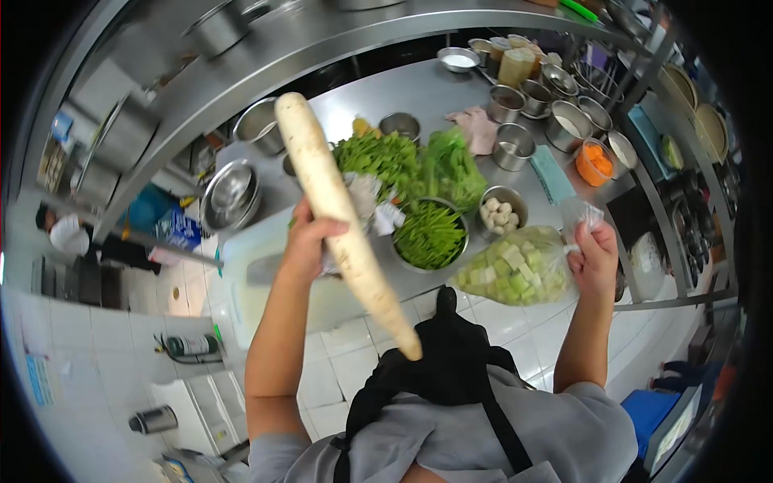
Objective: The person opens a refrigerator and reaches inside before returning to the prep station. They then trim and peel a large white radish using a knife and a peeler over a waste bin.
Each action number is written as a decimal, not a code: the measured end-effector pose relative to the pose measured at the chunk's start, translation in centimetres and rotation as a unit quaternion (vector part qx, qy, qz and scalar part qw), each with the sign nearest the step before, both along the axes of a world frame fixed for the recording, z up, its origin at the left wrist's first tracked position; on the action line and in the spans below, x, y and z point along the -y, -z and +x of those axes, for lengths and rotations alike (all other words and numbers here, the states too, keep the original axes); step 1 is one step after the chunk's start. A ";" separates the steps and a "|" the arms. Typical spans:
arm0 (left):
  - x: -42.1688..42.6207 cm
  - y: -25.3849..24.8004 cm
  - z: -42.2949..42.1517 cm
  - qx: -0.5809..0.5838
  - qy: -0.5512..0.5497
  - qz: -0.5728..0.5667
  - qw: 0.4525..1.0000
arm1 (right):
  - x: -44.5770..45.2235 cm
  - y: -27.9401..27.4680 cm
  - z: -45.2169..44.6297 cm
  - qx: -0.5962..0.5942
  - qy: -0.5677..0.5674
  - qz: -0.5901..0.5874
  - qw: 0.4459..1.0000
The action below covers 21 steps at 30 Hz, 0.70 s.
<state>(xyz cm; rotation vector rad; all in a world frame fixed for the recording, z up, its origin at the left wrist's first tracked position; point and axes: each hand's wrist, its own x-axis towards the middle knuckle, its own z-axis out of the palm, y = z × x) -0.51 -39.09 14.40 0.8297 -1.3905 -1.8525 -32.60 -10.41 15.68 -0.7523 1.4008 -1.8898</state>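
Observation:
A long white radish [330, 213] is held up by my left hand [312, 239], its thick end pointing up and its thin tip down toward my apron. My right hand [593, 251] is closed round the gathered neck of a clear plastic bag [515, 267] full of pale green cubes. Between my hands, a metal bowl of cut green stalks [431, 233] and a bowl of small white balls [501, 213] stand at the counter's near edge. Leafy greens [382, 165] lie behind them.
A cutting board [250, 286] with a knife lies at the left. Metal pots [506, 103], an orange container [594, 163] and a teal cloth [552, 174] are at the right. A steel shelf [346, 40] runs overhead. A person [68, 237] is at the far left.

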 end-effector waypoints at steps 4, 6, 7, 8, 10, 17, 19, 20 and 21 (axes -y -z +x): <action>5.4 1.6 -16.3 -0.017 0.042 0.109 0.993 | -4.1 2.4 -6.8 0.054 0.067 -0.011 0.996; 9.0 3.2 -23.4 0.002 0.056 0.169 0.984 | -6.4 3.6 -9.6 0.055 0.110 -0.015 0.992; 10.2 3.7 -26.2 0.024 0.067 0.179 0.981 | -7.8 4.5 -10.6 0.044 0.141 -0.018 0.989; 11.3 3.6 -29.0 0.047 0.074 0.190 0.978 | -9.1 4.9 -11.7 0.046 0.145 -0.014 0.988; 14.4 5.6 -33.7 0.066 0.076 0.198 0.975 | -11.1 5.7 -13.3 0.021 0.261 -0.003 0.965; 18.6 17.3 -41.4 0.283 0.017 0.039 0.958 | -13.5 5.4 -16.4 0.004 0.250 0.023 0.968; 18.2 19.6 -41.7 0.310 0.003 -0.010 0.951 | -13.0 5.3 -16.7 0.009 0.254 0.020 0.967; 17.9 20.5 -41.5 0.335 -0.014 -0.059 0.940 | -12.7 5.3 -16.7 0.014 0.255 0.017 0.967; 17.6 20.6 -41.1 0.342 -0.016 -0.096 0.935 | -12.2 6.1 -16.4 0.015 0.257 0.013 0.966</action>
